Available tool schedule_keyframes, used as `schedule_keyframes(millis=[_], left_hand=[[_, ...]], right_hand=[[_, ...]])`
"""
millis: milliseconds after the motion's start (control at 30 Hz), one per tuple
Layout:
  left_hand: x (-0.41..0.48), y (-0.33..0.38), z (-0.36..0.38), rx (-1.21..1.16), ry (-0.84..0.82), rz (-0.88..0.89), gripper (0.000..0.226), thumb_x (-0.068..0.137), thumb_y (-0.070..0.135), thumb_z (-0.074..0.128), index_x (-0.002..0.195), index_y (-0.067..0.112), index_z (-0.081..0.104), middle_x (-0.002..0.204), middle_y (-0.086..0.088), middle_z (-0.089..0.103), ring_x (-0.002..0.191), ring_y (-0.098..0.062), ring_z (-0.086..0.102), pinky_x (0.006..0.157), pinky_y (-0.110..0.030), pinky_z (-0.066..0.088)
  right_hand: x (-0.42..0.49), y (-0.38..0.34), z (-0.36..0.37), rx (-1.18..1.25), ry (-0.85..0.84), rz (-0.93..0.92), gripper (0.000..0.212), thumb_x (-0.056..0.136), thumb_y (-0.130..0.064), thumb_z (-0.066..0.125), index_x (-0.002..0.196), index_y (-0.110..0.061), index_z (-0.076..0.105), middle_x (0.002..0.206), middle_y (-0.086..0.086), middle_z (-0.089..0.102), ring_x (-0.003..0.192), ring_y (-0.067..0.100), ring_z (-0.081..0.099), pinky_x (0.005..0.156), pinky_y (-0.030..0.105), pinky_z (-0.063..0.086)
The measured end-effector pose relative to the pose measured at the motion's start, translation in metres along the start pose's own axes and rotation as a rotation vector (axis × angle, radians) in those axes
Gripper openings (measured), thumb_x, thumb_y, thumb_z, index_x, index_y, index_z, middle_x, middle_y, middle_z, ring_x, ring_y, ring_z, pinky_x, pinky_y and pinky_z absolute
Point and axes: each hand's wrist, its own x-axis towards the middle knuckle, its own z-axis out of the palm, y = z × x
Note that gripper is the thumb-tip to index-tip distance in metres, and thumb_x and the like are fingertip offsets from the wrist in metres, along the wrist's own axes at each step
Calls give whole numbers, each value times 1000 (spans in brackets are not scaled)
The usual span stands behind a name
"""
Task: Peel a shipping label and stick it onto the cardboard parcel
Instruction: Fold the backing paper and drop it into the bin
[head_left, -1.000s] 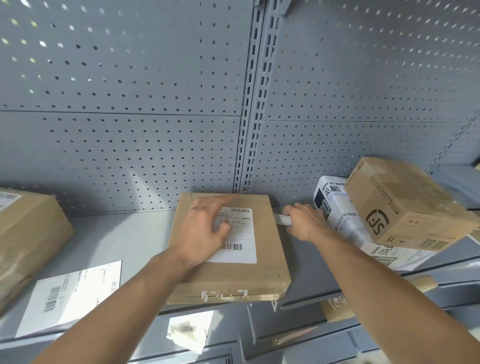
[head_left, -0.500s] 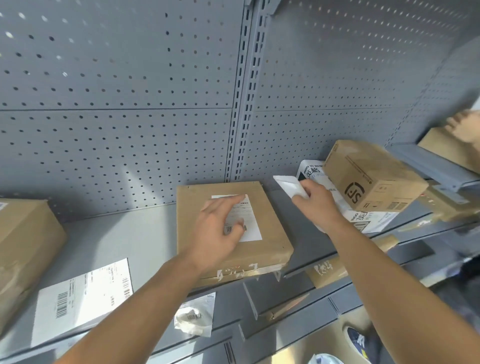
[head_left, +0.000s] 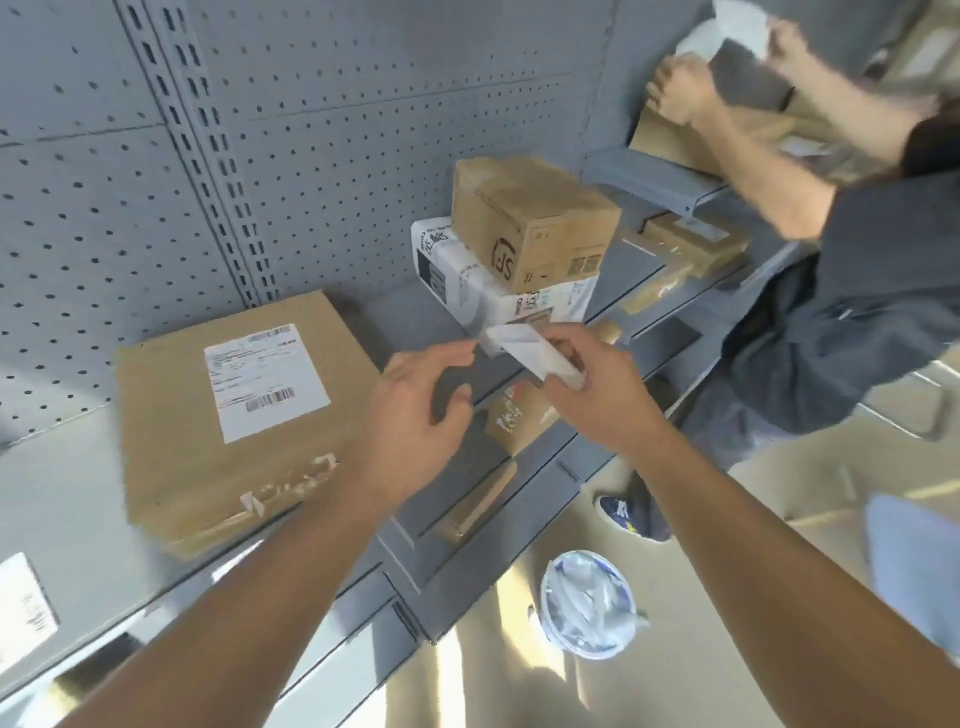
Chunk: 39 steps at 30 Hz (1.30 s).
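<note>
Right hand (head_left: 587, 395): fingers pinch a white strip (head_left: 530, 353), probably the spent backing; which side faces up cannot be told. Strip's long axis runs from upper left to lower right, its free end pointing toward the left hand.

Left hand (head_left: 415, 410): fingers loosely curled, grasping nothing, tips just short of the strip's free end. Both hands hang off the front edge of the shelf (head_left: 62, 499), touching neither shelf nor box.

Parcel (head_left: 234, 415): flat on the shelf, left of both hands, back edge near the pegboard, front edge near the shelf's front edge. Label (head_left: 265, 379) already lies flat on its top face, toward the back, long axis running front to back.

Judgement: sticking looks done; remaining move is probably discarding the strip. Left hand is nearer the parcel if the label needs smoothing; that reach goes left and away. Bin (head_left: 589, 605) on the floor sits below the right forearm.
</note>
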Motion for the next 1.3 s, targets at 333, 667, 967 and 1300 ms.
schedule_keyframes(millis=[333,667,967,1300], left_hand=[[17,58,144,-69,-228,70,50,86,35,48,129,17,66,126,5,71,117,-26,64,103,-43,49],[23,69,254,-80,-481,106,41,96,20,59,137,22,59,130,9,68,118,-8,56,100,-30,44],[-12,6,328,-114,-706,34,47,89,27,52,135,20,60,129,4,70,120,-20,62,102,-43,49],[-57,-114,422,22,-804,-115,49,89,29,54,136,18,59,129,2,71,118,-20,64,103,-40,49]], right_hand=[[-62,104,-98,-110,127,190,46,80,-39,54,126,-43,54,95,-15,67,95,17,64,85,42,55],[-130,188,-137,-136,187,349,39,87,-31,61,126,-34,58,97,-15,69,85,19,65,84,42,56],[-165,256,-63,-122,286,557,33,85,-19,75,117,-21,66,90,-10,68,76,19,70,71,5,43],[-205,391,72,-27,246,743,29,84,-24,69,112,-17,70,105,-1,75,81,20,71,80,29,56]])
